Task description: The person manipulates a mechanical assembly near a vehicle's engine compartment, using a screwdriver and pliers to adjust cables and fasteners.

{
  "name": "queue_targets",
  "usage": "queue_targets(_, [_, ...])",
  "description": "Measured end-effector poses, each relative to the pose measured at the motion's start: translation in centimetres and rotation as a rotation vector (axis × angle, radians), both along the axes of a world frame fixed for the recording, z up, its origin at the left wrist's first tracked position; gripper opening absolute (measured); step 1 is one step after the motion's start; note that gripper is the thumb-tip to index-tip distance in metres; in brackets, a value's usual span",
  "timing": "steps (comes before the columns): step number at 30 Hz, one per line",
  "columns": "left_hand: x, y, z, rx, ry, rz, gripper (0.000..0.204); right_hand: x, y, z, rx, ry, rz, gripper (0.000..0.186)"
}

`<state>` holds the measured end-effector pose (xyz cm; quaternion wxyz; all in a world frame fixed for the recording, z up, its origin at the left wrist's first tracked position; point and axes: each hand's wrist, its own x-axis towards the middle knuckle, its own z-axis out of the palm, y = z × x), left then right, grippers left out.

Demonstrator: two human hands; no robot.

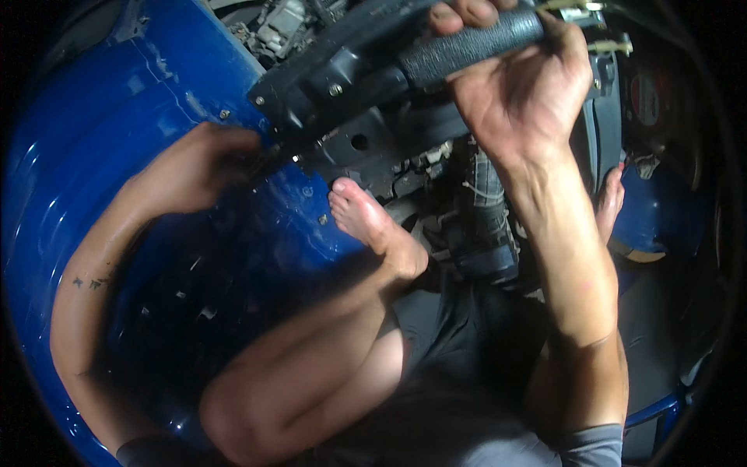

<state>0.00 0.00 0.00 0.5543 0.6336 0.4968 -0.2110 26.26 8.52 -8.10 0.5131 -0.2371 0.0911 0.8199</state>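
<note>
Near the top, my right hand (529, 101) is wrapped round a black textured grip (475, 50), palm up, with its fingertips showing over the far side. A dark bar (342, 113) runs from the grip down to the left across a black metal bracket (334, 78) with bolts. At the bar's lower left end my left hand (210, 159) is curled, its fingers blurred and in shadow. Something dark and thin is at its fingertips, too unclear to name. The left hand is close above a blue painted panel (101, 140).
My bare foot (358, 210) stands by the bracket, and my other foot (611, 198) is at the right. Between them are a ribbed dark hose (486, 187) and engine parts. More metal machinery (280, 27) shows at the top. Light-coloured connectors (611, 47) are right of the grip.
</note>
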Motion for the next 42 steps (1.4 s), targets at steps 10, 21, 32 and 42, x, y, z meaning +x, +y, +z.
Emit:
queue_targets(10, [0.6, 0.5, 0.2, 0.036, 0.091, 0.101, 0.017, 0.4, 1.8, 0.0, 0.119, 0.048, 0.145, 0.028])
queue_targets(21, [-0.3, 0.5, -0.8, 0.121, -0.071, 0.009, 0.009, 1.8, 1.6, 0.1, 0.164, -0.018, 0.244, 0.027])
queue_targets(32, [-0.9, -1.6, 0.7, 0.08, -0.034, 0.165, 0.009, 0.3, 1.6, -0.1, 0.15, -0.335, 0.203, 0.027])
queue_targets(42, [-1.3, -3.2, -0.1, 0.211, -0.015, 0.189, 0.01, -5.0, 1.6, 9.0, 1.741, -1.304, 0.633, 0.026])
